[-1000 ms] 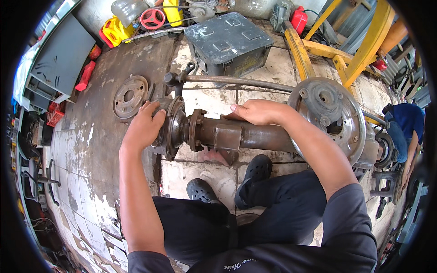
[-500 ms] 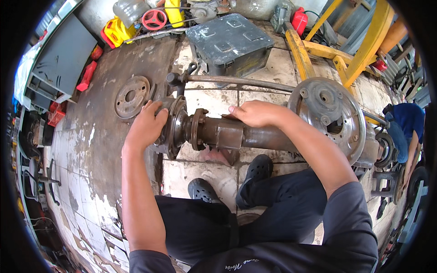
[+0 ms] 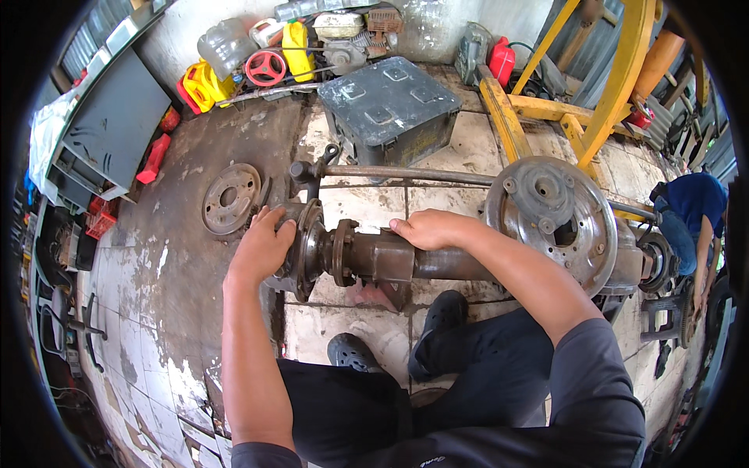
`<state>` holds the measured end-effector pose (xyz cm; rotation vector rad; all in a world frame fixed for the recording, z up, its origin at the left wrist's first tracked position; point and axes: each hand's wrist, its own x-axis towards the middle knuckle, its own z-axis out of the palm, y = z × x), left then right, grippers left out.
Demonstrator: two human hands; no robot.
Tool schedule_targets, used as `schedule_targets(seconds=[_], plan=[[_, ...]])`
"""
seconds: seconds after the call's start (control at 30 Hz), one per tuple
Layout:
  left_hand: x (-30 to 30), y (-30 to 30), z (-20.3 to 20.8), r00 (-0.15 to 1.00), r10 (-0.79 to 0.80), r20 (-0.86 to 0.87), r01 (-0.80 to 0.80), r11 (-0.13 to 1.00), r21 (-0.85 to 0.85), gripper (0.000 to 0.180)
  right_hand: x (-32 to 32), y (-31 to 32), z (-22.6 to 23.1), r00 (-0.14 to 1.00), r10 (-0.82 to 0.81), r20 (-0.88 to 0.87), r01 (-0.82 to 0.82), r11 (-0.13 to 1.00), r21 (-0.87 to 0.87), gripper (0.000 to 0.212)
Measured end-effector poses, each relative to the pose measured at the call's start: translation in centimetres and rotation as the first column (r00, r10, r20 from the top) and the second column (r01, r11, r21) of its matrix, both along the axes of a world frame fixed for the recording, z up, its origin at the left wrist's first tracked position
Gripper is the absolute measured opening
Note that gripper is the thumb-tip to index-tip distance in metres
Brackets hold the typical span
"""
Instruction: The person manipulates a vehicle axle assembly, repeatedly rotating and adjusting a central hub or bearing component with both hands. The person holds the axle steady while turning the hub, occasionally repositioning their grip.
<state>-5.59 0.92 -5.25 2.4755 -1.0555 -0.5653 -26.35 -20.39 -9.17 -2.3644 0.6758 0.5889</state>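
A greasy axle housing lies crosswise in front of me, with a bolted flange towards its left end. My left hand is closed over the wheel hub at that end, thumb apart from the fingers. Resting on the axle tube beside a squarish block, my right hand has its thumb on top; its fingers curl out of sight behind the tube. A steel tie rod runs along the far side. On the right, a round metal backing plate stands tilted, partly behind my right forearm.
A loose round plate lies on the floor at left. Beyond the axle stands a dark lidded box, with a yellow steel frame to its right. A co-worker bends over parts at far right. My shoes are close below the axle.
My view has tilted up slightly, so the scene sits lower in the picture. Both hands keep their places on the axle, with the left one shifted only slightly, if at all.
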Motion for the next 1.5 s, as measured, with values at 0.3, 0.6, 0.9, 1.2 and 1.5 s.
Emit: schedule_targets(seconds=[0.3,0.6,0.9,1.2,1.5], plan=[[0.0,0.0,0.0,1.0,0.013,-0.002,-0.013,1.0,-0.004,0.056,-0.3,0.1,-0.4,1.0,0.004,-0.005,-0.004,1.0,-0.031,0.076],[-0.2,0.1,0.3,1.0,0.013,-0.006,-0.013,1.0,-0.008,0.056,-0.4,0.1,-0.5,1.0,-0.013,0.028,0.015,0.998,-0.06,0.077],[0.3,0.2,-0.1,1.0,0.009,0.005,-0.008,1.0,-0.02,0.056,-0.1,0.3,-0.4,1.0,0.008,-0.003,-0.008,0.998,-0.063,0.073],[0.3,0.3,-0.1,1.0,-0.01,0.028,0.01,1.0,-0.006,0.056,-0.4,0.5,0.0,0.999,0.008,0.047,-0.005,0.998,-0.066,0.077],[0.0,0.2,0.2,1.0,0.014,0.028,-0.013,1.0,-0.018,0.055,-0.4,0.4,-0.5,0.997,0.028,0.076,-0.022,0.997,-0.078,0.075]])
